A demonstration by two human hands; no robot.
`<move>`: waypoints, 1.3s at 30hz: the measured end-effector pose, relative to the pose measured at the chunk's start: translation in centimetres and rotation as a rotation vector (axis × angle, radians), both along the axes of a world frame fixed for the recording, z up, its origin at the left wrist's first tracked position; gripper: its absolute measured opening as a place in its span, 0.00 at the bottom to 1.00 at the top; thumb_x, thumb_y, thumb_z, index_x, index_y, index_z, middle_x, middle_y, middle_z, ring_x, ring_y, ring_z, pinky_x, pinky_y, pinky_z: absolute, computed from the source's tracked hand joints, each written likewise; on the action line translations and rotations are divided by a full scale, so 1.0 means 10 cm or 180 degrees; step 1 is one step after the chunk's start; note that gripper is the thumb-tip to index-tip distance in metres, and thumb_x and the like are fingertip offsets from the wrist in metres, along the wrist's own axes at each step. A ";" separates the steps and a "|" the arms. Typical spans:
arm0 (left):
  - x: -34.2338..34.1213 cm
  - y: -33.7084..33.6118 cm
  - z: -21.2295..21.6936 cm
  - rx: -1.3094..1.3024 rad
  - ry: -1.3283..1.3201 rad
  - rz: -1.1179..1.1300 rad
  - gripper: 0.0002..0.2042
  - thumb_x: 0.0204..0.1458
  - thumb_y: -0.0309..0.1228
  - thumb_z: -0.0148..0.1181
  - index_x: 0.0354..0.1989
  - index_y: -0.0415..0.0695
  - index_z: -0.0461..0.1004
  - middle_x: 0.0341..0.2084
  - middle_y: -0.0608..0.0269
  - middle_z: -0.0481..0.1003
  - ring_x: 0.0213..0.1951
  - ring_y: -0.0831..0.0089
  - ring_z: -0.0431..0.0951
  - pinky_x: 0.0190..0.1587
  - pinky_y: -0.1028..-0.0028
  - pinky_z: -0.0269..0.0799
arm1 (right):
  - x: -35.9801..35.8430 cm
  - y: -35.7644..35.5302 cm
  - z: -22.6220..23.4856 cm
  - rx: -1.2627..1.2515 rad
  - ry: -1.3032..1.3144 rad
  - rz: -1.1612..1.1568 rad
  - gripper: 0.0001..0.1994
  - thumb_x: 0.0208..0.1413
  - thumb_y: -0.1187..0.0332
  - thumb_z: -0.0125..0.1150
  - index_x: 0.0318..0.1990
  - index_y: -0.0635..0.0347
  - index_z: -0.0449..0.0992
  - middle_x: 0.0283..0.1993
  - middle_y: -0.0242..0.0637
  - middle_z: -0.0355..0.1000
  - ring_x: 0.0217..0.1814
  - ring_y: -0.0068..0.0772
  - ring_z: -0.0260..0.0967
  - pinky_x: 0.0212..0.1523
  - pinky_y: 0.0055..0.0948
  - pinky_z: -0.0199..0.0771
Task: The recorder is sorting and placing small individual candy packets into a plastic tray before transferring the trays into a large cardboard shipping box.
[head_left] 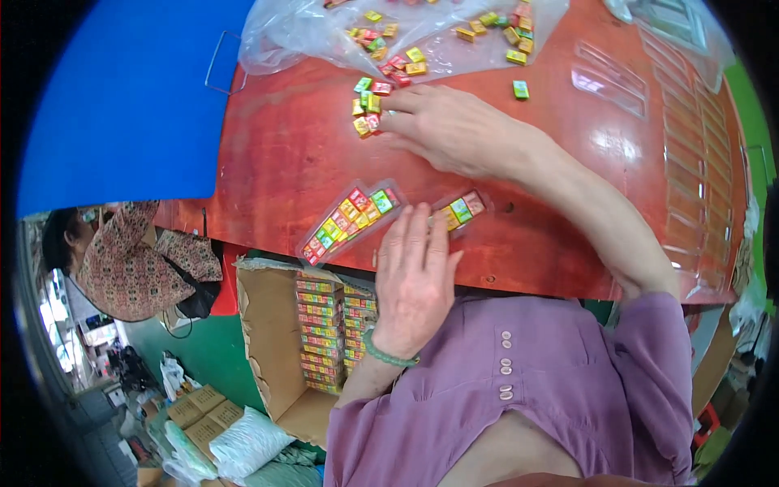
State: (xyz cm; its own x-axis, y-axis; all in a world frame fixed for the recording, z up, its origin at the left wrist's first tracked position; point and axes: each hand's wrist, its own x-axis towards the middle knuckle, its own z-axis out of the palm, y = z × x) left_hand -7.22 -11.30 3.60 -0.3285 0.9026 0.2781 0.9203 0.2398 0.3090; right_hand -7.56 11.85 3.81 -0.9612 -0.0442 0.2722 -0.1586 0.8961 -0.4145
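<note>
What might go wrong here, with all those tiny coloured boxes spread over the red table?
The partly filled clear tray lies near the table's front edge, under the left hand; a nudge might tip it into the open carton below. The right hand reaches into a loose cluster of small boxes, so a sweep may scatter them. One stray green box lies apart and may get overlooked.

Looks like a small packing workshop: loose little coloured boxes (369, 105) are lying across a red table (292, 154), a carton (280, 341) is sitting stacked with filled trays, and bagged stock is piling up on the floor.
</note>
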 end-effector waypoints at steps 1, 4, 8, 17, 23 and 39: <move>0.01 0.02 -0.01 0.0021 0.0050 0.0113 0.28 0.50 0.28 0.70 0.61 0.36 0.71 0.60 0.43 0.70 0.63 0.44 0.69 0.64 0.51 0.66 | -0.27 -0.02 -0.02 0.0081 -0.0088 0.0161 0.13 0.64 0.64 0.58 0.51 0.61 0.75 0.56 0.49 0.72 0.60 0.54 0.70 0.60 0.47 0.71; 0.04 0.15 -0.09 0.0099 -0.0059 -0.0349 0.28 0.52 0.30 0.68 0.63 0.37 0.70 0.64 0.43 0.67 0.67 0.45 0.66 0.67 0.52 0.65 | -0.78 0.03 -0.27 0.0407 0.0153 0.0111 0.15 0.64 0.61 0.59 0.52 0.61 0.74 0.58 0.49 0.71 0.63 0.53 0.67 0.63 0.49 0.68; 0.00 0.20 -0.32 0.0290 -0.0345 -0.0260 0.27 0.55 0.30 0.64 0.64 0.37 0.70 0.66 0.45 0.66 0.69 0.47 0.64 0.69 0.51 0.63 | -0.77 0.06 -0.41 0.0418 -0.0006 0.0197 0.18 0.64 0.59 0.59 0.56 0.59 0.74 0.61 0.48 0.68 0.67 0.53 0.63 0.68 0.49 0.63; 0.06 0.06 -0.27 0.0275 -0.0324 -0.0301 0.27 0.51 0.21 0.54 0.63 0.33 0.69 0.64 0.40 0.67 0.69 0.45 0.65 0.70 0.52 0.62 | 0.27 0.01 -0.35 0.0551 -0.0348 -0.0505 0.24 0.64 0.58 0.60 0.64 0.56 0.72 0.71 0.46 0.64 0.75 0.53 0.55 0.73 0.50 0.56; -0.05 0.04 -0.41 0.0219 -0.0053 -0.0311 0.28 0.51 0.22 0.51 0.64 0.31 0.67 0.65 0.40 0.66 0.70 0.47 0.62 0.73 0.53 0.57 | 0.90 -0.05 -0.34 0.0868 -0.0461 -0.1193 0.23 0.64 0.59 0.60 0.64 0.54 0.72 0.73 0.46 0.61 0.76 0.60 0.53 0.74 0.51 0.56; 0.13 0.77 -0.16 0.0100 0.0302 -0.0361 0.20 0.60 0.25 0.58 0.59 0.27 0.68 0.61 0.38 0.69 0.63 0.44 0.69 0.63 0.55 0.69 | 2.13 -0.22 -0.05 -0.0759 0.0049 -0.2129 0.15 0.59 0.72 0.64 0.54 0.61 0.78 0.53 0.45 0.76 0.58 0.50 0.71 0.58 0.43 0.73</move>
State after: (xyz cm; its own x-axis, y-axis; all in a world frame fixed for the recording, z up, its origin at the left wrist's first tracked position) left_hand -5.90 -3.61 1.97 -0.1960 0.9228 0.3318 0.9664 0.1243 0.2251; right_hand 13.74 9.64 3.35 -0.7574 0.6167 0.2147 0.3866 0.6884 -0.6137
